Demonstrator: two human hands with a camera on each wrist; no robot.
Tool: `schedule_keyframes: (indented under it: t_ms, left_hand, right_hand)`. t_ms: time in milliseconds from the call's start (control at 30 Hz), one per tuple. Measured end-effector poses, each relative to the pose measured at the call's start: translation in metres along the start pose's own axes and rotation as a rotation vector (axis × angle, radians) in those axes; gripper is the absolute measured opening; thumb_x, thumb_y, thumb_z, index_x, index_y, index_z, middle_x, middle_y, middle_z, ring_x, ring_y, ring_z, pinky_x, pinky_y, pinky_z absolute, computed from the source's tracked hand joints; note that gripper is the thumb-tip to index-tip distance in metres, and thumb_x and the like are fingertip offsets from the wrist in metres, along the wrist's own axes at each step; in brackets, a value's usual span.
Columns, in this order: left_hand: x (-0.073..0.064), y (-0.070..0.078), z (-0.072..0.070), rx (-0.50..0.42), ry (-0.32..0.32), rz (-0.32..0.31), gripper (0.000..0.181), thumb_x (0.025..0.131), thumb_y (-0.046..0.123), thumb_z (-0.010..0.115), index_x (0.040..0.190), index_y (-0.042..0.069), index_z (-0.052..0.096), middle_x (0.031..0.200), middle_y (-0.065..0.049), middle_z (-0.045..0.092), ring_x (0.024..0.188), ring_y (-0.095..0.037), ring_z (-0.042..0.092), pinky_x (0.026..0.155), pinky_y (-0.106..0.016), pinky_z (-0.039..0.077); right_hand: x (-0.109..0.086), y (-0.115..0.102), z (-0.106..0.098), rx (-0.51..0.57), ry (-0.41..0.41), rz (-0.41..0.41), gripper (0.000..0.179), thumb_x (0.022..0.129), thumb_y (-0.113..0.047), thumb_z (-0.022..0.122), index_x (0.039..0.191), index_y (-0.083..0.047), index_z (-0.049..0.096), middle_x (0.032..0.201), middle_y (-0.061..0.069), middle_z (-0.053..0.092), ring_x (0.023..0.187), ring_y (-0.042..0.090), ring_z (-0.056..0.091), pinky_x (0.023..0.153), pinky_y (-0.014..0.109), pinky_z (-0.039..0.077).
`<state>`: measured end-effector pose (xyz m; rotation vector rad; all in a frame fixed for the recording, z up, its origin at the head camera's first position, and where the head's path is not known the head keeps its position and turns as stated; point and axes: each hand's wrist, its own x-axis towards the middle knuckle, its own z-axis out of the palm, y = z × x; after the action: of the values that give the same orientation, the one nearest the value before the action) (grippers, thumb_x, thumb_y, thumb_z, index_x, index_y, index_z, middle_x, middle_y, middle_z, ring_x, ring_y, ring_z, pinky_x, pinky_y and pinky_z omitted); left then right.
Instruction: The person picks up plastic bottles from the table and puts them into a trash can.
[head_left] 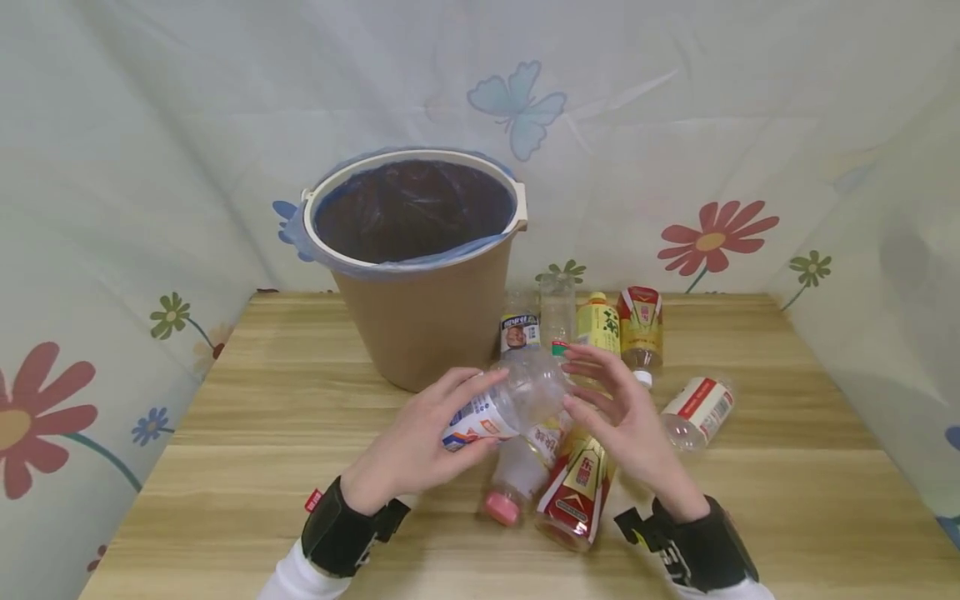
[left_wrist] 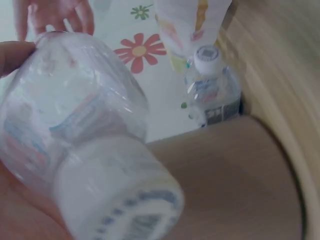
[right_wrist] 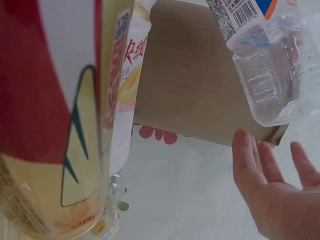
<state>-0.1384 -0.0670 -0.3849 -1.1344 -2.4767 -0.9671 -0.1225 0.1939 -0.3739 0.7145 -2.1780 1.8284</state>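
In the head view, my left hand (head_left: 420, 437) grips a clear plastic bottle (head_left: 534, 385) with a white, blue and orange label. The bottle is tilted above the table, its base towards the right. Its white cap (left_wrist: 120, 195) faces the camera in the left wrist view. My right hand (head_left: 630, 421) is beside the bottle's base, fingers spread and slightly bent. The right wrist view has these fingers apart from the base. Below the hands lie a pink-capped bottle (head_left: 517, 475) and a red-and-yellow labelled bottle (head_left: 576, 492), both partly covered.
A brown bin (head_left: 435, 321) with a blue liner stands at the back left. Right of it are a small blue-labelled bottle (head_left: 520, 333), a yellow-green bottle (head_left: 598, 321) and a red-and-yellow bottle (head_left: 641, 325). A red-and-white labelled bottle (head_left: 699, 411) lies at the right.
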Motion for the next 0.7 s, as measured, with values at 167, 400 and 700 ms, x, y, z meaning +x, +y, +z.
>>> schedule_keyframes:
  t_ms: [167,400,700]
  left_hand:
    - [0.004,0.004,-0.013,0.013,0.023,0.011,0.074,0.081,0.027,0.069,0.146,0.028,0.034,0.129,0.000,0.046,0.099,-0.010,0.050,0.072,-0.026,0.050]
    - [0.015,0.023,-0.039,-0.007,0.059,-0.057,0.077,0.080,0.021,0.067,0.147,0.029,0.030,0.131,-0.002,0.043,0.093,-0.012,0.052,0.067,-0.025,0.051]
    - [0.051,0.044,-0.103,-0.010,0.214,-0.043,0.079,0.081,0.021,0.069,0.149,0.023,0.028,0.123,-0.007,0.051,0.089,-0.016,0.052,0.062,-0.030,0.050]
  right_hand:
    - [0.000,-0.003,0.000,-0.034,0.065,0.033,0.044,0.092,0.004,0.054,0.134,0.000,0.045,0.128,0.012,0.051,0.115,0.028,0.052,0.091,0.022,0.048]
    - [0.007,-0.011,-0.003,-0.052,0.052,0.009,0.044,0.090,0.006,0.056,0.132,-0.001,0.046,0.126,0.015,0.052,0.112,0.027,0.054,0.089,0.021,0.049]
    - [0.015,-0.022,0.001,-0.066,0.019,0.007,0.045,0.090,0.005,0.055,0.133,-0.003,0.045,0.129,0.015,0.052,0.112,0.025,0.054,0.088,0.021,0.049]
